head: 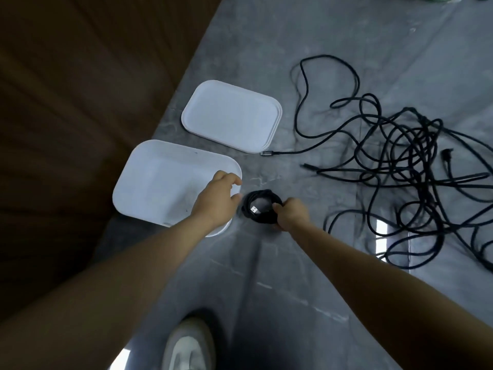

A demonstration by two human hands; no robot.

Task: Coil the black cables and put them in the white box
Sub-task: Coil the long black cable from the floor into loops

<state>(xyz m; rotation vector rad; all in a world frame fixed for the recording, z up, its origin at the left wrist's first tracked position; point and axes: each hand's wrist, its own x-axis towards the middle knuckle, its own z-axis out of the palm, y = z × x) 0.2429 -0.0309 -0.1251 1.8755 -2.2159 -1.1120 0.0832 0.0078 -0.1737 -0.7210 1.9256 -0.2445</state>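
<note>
Coil held just right of box, tangle well to the right.
Box lies left of coil; coil is pinched by right hand; box rim is touched by loosely curled, empty left hand. Tangle remains uncoiled.

Open box sits at the floor's left edge, mouth up, nothing seen inside, but the left hand hangs over its near right corner and blocks that way in. Right hand grips the coil just beside the box, only a thin strip of bare floor between. Lid lies flat beyond the box, a narrow gap separating them. Right side is crowded: the tangle sprawls wide, one plug reaching almost to the lid. Shoe stands at the near edge.
</note>
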